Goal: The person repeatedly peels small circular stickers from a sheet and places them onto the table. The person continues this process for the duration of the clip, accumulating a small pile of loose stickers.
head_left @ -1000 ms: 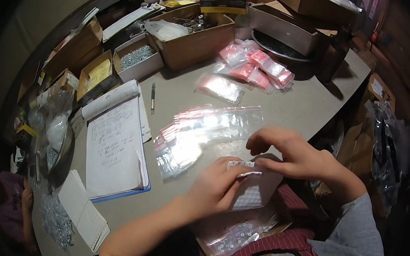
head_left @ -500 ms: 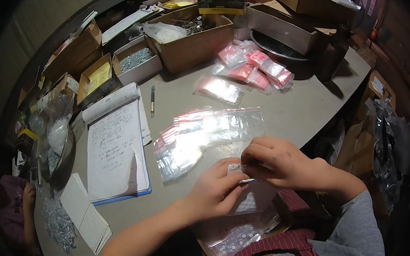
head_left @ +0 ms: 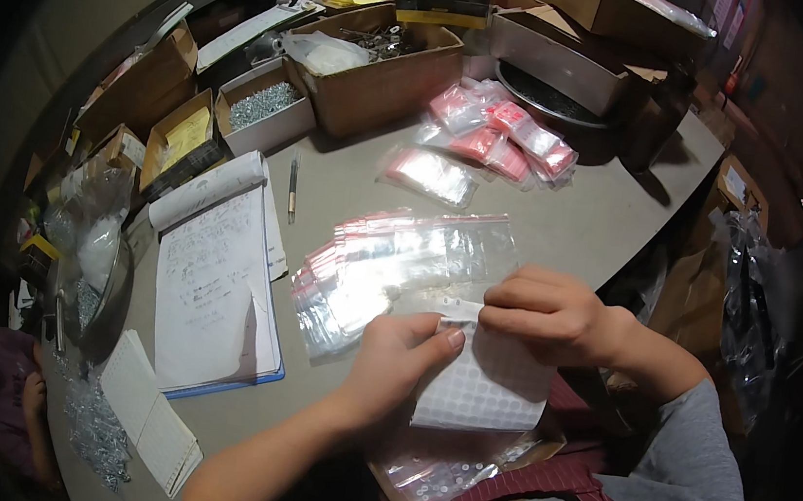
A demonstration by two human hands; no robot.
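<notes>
A white sheet of small round stickers (head_left: 485, 386) hangs between my hands over the table's near edge. My left hand (head_left: 400, 358) grips its upper left edge, thumb on the front. At the upper right, my right hand (head_left: 547, 310) pinches with curled fingers at the sheet's top edge; whether a loose sticker is in them is hidden. Just beyond lies a fanned row of clear zip bags (head_left: 370, 267) with red strips. Below the sheet, clear bags with small round pieces (head_left: 446, 475) rest in a shallow cardboard box at my lap.
To the left are a clipboard with handwritten pages (head_left: 212, 280), a pen (head_left: 292, 190), a small notebook (head_left: 150, 410) and a pile of metal screws (head_left: 93, 433). Packs of bags (head_left: 502, 134) and boxes of hardware (head_left: 370, 81) stand behind. Another person (head_left: 9, 395) is at the far left.
The sticker sheet has swung into fuller view, its dotted face now showing below my hands. My left hand has moved slightly left and down. The whole view has shifted a little.
</notes>
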